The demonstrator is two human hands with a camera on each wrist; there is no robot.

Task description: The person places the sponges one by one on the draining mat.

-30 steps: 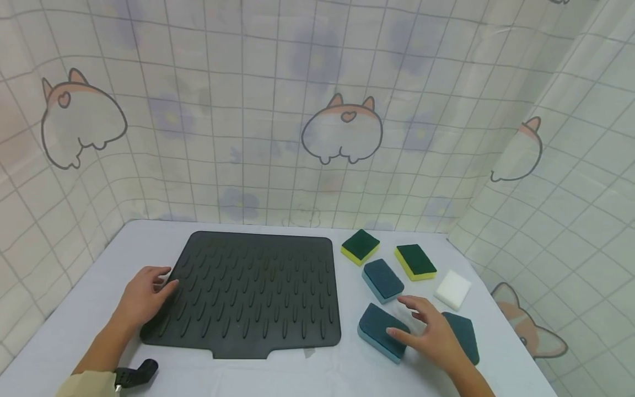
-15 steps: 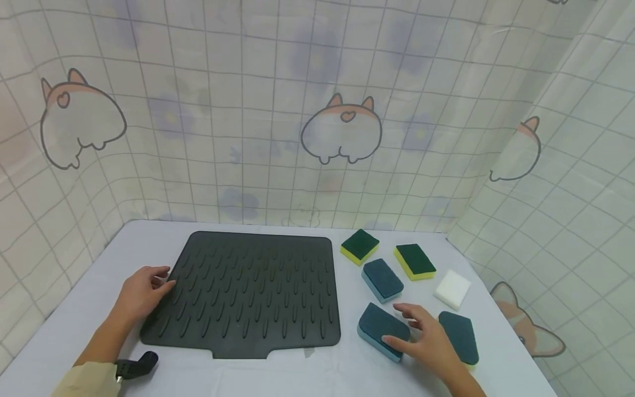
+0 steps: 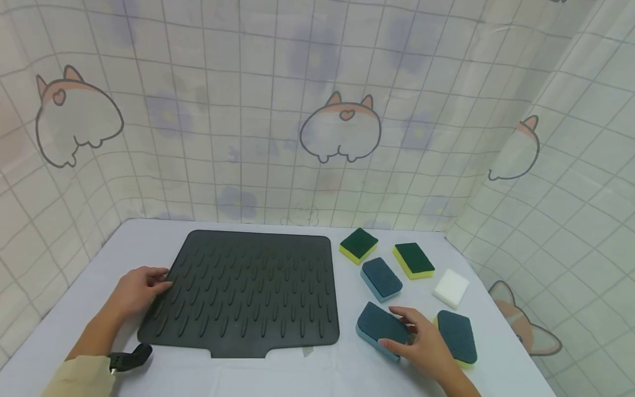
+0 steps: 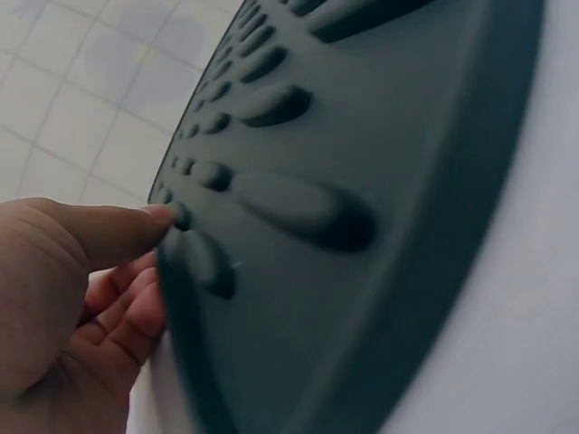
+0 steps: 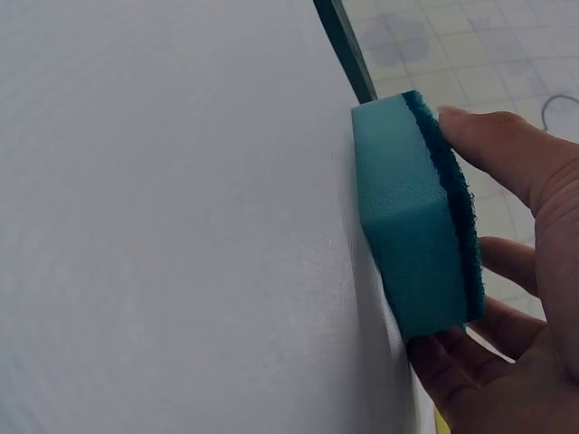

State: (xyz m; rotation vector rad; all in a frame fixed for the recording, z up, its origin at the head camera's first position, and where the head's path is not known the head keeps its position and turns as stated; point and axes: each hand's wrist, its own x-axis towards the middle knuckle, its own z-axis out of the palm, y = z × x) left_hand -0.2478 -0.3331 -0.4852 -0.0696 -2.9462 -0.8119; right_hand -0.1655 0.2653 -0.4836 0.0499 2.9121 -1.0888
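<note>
In the head view, a white-covered table (image 3: 280,379) carries a dark ribbed mat (image 3: 248,286) left of its middle and a loose group of sponges toward its right edge. The left hand (image 3: 135,288) is at the mat's left edge; the left wrist view shows its thumb on the ribbed top and the other fingers curled at the rim, pinching it. The right hand (image 3: 424,344) grasps the right end of a blue sponge (image 3: 379,324), thumb and fingers set around it. That sponge lies on the table just beside the mat's near right corner, scrubbing side up.

Just beyond it lies a smaller blue sponge (image 3: 382,277). Near the table's far right corner are a diamond-turned green-and-yellow sponge (image 3: 359,241) and another green-and-yellow sponge (image 3: 414,258), with a white block (image 3: 451,288) closer to the right edge. A blue-topped yellow sponge (image 3: 457,333) sits to the right of the right hand. A patterned curtain (image 3: 273,82) hangs behind the table's far edge.
</note>
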